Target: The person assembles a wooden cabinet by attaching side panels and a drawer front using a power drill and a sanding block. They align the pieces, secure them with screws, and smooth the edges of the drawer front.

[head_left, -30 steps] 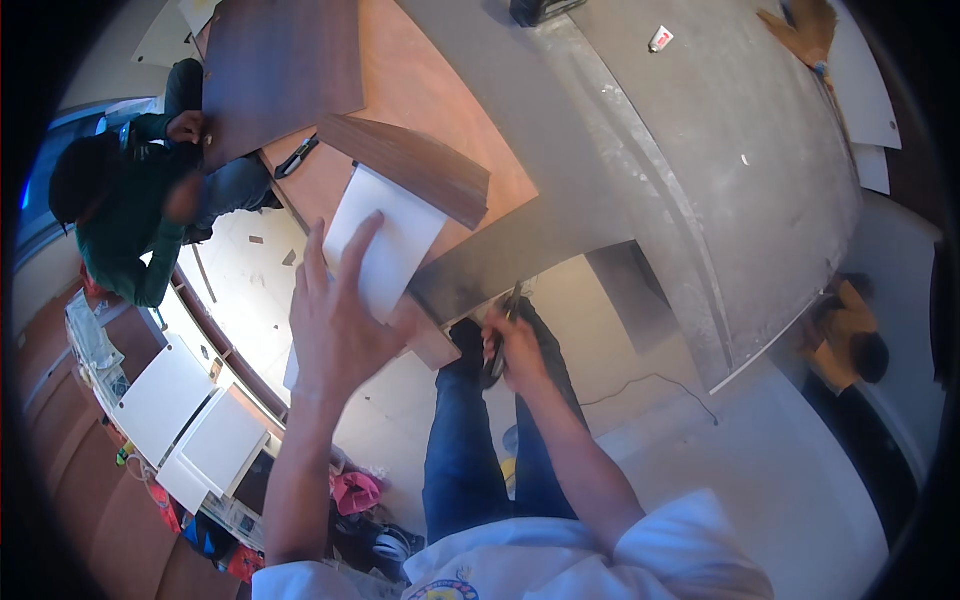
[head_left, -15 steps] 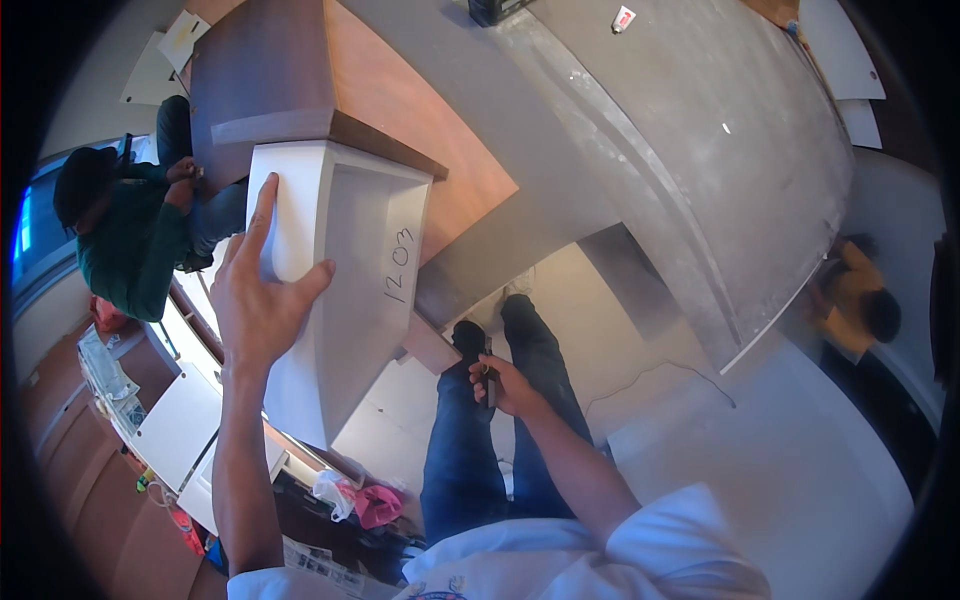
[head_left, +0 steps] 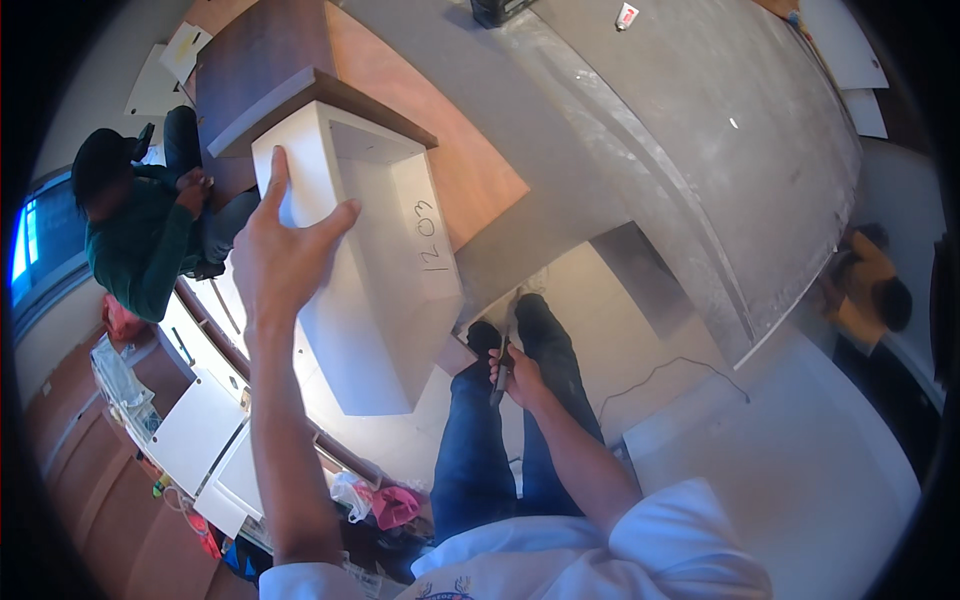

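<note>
A white drawer box [head_left: 400, 270] with a dark brown front panel [head_left: 280, 105] is tilted before me, its hollow side toward the right. Black handwriting marks one inner wall. My left hand [head_left: 290, 250] grips the box's left side, index finger stretched along the white panel and thumb over the edge; the other fingers are partly hidden. Lower down, above my legs, my right hand [head_left: 522, 378] is closed round a slim dark hand tool [head_left: 499, 385], whose exact kind I cannot make out.
Beyond the drawer lies a brown board [head_left: 265, 50] beside a broad grey surface [head_left: 720, 130] bearing a small white-and-red tube [head_left: 627, 16]. A person in green [head_left: 140, 230] sits at left; another in yellow [head_left: 868, 290] is at right. Pink and white bags [head_left: 396, 507] lie below left. A cable [head_left: 680, 362] crosses the floor.
The drawer has tilted and swung, its lower end lifting and moving right, with my left hand moving along on it. The right hand keeps the dark tool, which has turned slightly.
</note>
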Motion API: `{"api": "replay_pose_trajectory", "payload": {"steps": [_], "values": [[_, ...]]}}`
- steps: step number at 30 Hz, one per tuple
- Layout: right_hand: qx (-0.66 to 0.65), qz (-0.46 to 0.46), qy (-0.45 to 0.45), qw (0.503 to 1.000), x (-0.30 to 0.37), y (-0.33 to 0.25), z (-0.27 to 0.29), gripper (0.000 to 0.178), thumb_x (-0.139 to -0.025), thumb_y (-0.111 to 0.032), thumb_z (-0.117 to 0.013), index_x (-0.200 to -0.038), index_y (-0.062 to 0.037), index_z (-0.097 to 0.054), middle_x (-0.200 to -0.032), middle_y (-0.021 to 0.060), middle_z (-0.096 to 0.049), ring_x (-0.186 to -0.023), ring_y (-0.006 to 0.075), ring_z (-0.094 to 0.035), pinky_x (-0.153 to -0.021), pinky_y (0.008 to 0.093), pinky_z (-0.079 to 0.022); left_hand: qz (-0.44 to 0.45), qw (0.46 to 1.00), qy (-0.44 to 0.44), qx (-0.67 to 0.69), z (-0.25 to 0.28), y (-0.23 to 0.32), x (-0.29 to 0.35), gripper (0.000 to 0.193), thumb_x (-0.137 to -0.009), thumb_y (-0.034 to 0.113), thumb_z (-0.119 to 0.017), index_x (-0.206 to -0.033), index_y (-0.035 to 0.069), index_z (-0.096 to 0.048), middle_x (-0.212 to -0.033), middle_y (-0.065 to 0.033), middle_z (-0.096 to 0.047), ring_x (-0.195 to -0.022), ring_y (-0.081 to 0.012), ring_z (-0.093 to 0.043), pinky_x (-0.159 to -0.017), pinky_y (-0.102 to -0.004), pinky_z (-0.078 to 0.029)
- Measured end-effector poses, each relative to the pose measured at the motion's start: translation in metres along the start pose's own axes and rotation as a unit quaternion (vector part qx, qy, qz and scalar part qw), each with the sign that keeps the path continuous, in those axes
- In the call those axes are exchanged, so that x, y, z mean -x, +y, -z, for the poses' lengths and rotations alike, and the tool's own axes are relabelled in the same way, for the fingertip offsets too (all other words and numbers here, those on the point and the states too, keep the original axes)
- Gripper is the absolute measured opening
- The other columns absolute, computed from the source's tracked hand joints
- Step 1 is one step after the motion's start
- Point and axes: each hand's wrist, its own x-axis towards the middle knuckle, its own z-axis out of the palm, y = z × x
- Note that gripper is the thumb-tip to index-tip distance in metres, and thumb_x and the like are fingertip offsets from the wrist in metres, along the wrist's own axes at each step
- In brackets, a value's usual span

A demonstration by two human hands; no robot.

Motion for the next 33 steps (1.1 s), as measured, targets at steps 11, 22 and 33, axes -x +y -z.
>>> {"api": "replay_pose_trajectory", "payload": {"steps": [11, 22, 33], "values": [[-0.082, 0.043, 0.022, 0.995, -0.003, -0.006, -0.011, 0.048, -0.119, -0.044, -0.039, -0.121, -0.0023, -0.063, -0.093, 0.0056, -0.06, -0.08, 0.0193, -0.057, -0.077, 0.0355, -0.052, 0.069, 0.996, -0.043, -0.03, -0.031, 0.037, 0.032, 0.118, -0.076, 0.058, -0.087, -0.174, 0.031, -0.027, -0.113, -0.0283, -0.064, -0.092, -0.0439, -0.074, -0.083, -0.0494, -0.06], [-0.1, 0.182, -0.006, 0.978, 0.028, -0.052, -0.038, 0.053, -0.118, -0.048, -0.043, -0.125, -0.0012, -0.066, -0.087, 0.0036, -0.059, -0.07, 0.0148, -0.053, -0.066, 0.0315, -0.049, 0.056, 0.996, -0.067, -0.007, -0.045, 0.028, 0.049, 0.124, -0.078, 0.052, -0.092, -0.175, 0.024, -0.02, -0.117, -0.0269, -0.059, -0.098, -0.0442, -0.072, -0.082, -0.0492, -0.062], [0.459, 0.385, 0.015, 0.8, -0.01, -0.154, -0.172, 0.059, -0.117, -0.048, -0.04, -0.111, 0.0023, -0.069, -0.087, 0.0098, -0.066, -0.076, 0.0218, -0.063, -0.073, 0.0386, -0.051, -0.398, 0.916, 0.046, -0.013, 0.009, 0.034, -0.071, 0.076, -0.085, 0.051, -0.09, -0.14, 0.004, -0.068, -0.124, -0.0247, -0.069, -0.117, -0.039, -0.069, -0.094, -0.0496, -0.055]]}}
